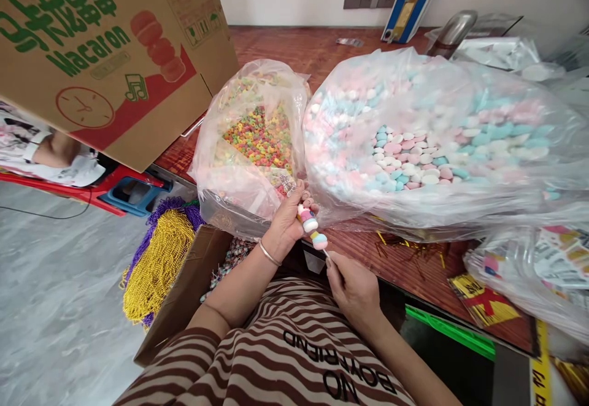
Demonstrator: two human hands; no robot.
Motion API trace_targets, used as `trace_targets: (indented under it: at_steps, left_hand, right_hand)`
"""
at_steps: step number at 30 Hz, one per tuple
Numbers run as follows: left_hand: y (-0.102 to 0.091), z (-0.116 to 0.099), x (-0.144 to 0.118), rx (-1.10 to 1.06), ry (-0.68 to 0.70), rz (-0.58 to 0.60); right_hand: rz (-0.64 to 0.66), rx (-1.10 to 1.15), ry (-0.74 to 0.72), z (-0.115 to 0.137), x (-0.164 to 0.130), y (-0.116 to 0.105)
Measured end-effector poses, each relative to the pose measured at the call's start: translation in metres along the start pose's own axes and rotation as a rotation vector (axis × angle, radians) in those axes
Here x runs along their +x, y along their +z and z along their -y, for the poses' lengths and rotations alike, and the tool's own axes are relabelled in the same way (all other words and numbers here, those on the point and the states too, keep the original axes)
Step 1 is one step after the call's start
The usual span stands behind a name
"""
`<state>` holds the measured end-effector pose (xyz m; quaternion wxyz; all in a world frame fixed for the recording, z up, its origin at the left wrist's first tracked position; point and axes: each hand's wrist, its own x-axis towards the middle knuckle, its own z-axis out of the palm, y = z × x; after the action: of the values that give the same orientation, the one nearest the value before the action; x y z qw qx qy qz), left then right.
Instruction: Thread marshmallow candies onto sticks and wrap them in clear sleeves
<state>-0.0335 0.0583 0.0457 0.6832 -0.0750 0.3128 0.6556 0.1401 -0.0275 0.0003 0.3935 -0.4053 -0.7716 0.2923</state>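
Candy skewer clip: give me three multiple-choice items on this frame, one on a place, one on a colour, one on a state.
1. Where does the bag of small ring-shaped candies lie relative to the big bag of pastel candies?
A. To its left
B. To its right
C. On top of it

2. What colour are the bead strings hanging by the open carton?
A. Red and white
B. Gold and purple
C. Green and black

3. How is the candy skewer held?
A. Lying loose on the table
B. By one hand only
C. Between both hands

Answers:
1 A, the ring-candy bag sits left of the pastel bag on the wooden table.
2 B, gold strands with purple ones behind.
3 C, the left hand grips the candy end and the right hand pinches the stick.
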Motion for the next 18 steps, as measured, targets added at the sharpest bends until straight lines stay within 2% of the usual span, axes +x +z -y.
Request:
trace_targets:
  at_steps: [2,3,5,7,10,12,15,18]
  left_hand:
    - [0.0,0.002,0.001,0.04,0.026,-0.013]
    - [0.0,0.005,0.001,0.055,0.041,-0.016]
    - [0.0,0.011,0.0,0.079,0.073,-0.009]
    - [-0.001,0.018,-0.002,0.1,0.093,0.014]
    - [-0.004,0.023,-0.005,0.128,0.076,0.068]
    - [-0.006,0.021,-0.006,0.144,0.042,0.104]
    - [-0.006,0.012,-0.008,0.161,0.056,0.113]
    - [-0.002,0.006,-0.009,0.16,0.088,0.118]
  right_hand:
    - [-0.084,-0.293,-0.231,-0.005,0.001,0.001]
    - [-0.106,-0.371,-0.286,-0.007,0.002,0.001]
    - [-0.11,-0.386,-0.267,-0.007,0.004,0.003]
    - [-0.057,-0.199,-0.095,-0.004,0.006,0.006]
    - [0.077,0.348,0.323,-0.001,0.007,0.012]
    - [0.119,0.69,0.538,0.0,0.007,0.016]
    - [0.118,0.952,0.661,-0.002,0.008,0.016]
    - [0.144,0.963,0.645,-0.003,0.01,0.013]
